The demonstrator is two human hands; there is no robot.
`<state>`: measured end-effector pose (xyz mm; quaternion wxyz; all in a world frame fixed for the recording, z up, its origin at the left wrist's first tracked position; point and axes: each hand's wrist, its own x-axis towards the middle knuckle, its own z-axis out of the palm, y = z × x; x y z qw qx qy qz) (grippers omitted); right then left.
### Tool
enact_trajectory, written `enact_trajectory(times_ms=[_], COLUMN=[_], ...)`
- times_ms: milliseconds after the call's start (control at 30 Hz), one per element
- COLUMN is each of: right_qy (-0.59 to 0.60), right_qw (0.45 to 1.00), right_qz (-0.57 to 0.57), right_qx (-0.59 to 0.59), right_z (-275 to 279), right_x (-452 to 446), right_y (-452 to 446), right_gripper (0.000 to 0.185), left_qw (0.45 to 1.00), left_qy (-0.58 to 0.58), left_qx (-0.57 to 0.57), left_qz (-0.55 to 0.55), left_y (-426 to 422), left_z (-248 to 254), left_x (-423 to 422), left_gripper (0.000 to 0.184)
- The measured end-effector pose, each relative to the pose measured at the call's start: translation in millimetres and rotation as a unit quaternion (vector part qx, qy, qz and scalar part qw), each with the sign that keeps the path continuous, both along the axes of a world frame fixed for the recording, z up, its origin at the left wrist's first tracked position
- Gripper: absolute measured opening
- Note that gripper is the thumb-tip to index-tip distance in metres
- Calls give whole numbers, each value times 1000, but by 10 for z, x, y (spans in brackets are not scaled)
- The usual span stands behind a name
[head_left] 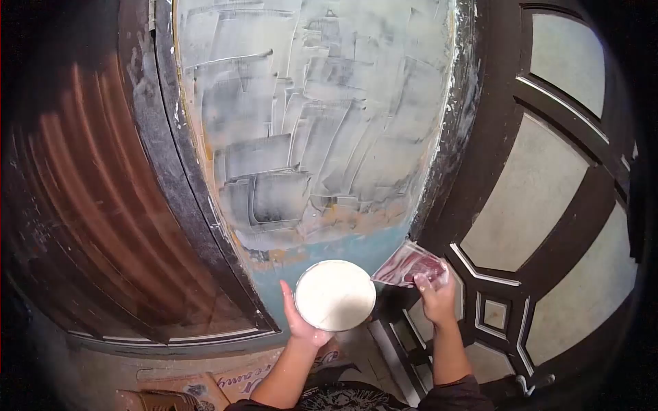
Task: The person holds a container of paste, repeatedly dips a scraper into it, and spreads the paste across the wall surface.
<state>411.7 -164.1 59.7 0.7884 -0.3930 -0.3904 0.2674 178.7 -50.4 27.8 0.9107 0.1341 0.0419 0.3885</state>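
My left hand (306, 323) holds a round container of white paste (336, 294) from below and its left side, with the thumb up along the rim. To the right, my right hand (437, 294) grips a flat scraper (404, 266) smeared with white and reddish marks. One corner of the scraper is close to the container's right rim; whether they touch I cannot tell. Beyond both hands stands a wall (322, 123) with rough, overlapping strokes of whitish-grey paste. Its lower part shows orange patches and a bare blue-green band.
A dark door with pale panels (524, 198) stands on the right. On the left is a dark-framed window or door with a brown curtain-like surface (116, 185). Printed cardboard (240, 377) lies on the floor at the lower left. A metal handle (526, 385) shows lower right.
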Motion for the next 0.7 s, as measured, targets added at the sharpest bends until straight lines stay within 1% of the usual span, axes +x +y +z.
enact_trajectory(times_ms=[33, 67, 100, 133, 200, 233, 300, 333, 400, 433, 500, 533, 600, 667, 700], right_qy=[-206, -403, -513, -553, -599, -599, -667, -669, -699, -701, -711, -720, -721, -693, -713], right_qw=[979, 915, 857, 833, 795, 794, 740, 739, 712, 710, 699, 690, 688, 716, 697], right_qz=[-9, -17, -28, 13, 98, 98, 74, 74, 46, 33, 49, 66, 81, 48, 64], right_qx=[-2, -2, 42, 27, -28, -27, 38, 40, 49, 55, 47, 37, 21, 69, 37], right_z=[224, 388, 469, 605, 915, 937, 946, 943, 944, 996, 942, 941, 988, 952, 942], right_x=[-45, -48, 4, 2, -47, -22, 43, 72, 121, 120, 216, 236, 297, 366, 388], right_y=[-105, -151, -135, -158, -156, -105, 6, 51, 125, 138, 208, 234, 212, 242, 228], right_gripper=[37, 38, 44, 51, 55, 55, 53, 53, 46, 38, 40, 43, 41, 39, 38], left_qw=[1000, 1000, 1000, 1000, 1000, 1000, 999, 1000, 1000, 1000, 997, 997, 997, 998, 998], left_qy=[15, 30, -16, -16, -25, -25, -30, -6, -5, -6, -55, -54, -61, -39, -28], left_qx=[-1, -2, 4, -5, 12, 13, 8, 18, 20, 22, 22, 23, 16, 31, 31], left_qz=[4, 8, 1, 3, -8, -7, -21, -14, -15, -16, -45, -45, -52, -39, -37], left_y=[10, 29, 54, 72, 99, 107, 118, 117, 119, 132, 154, 162, 182, 188, 185], left_z=[76, 131, 157, 219, 281, 314, 388, 416, 447, 448, 433, 433, 441, 452, 465], left_x=[44, 97, 159, 214, 312, 354, 425, 453, 531, 560, 618, 646, 698, 759, 779], left_gripper=[99, 98, 97, 97, 98, 98, 102, 103, 104, 104, 104, 104, 104, 105, 105])
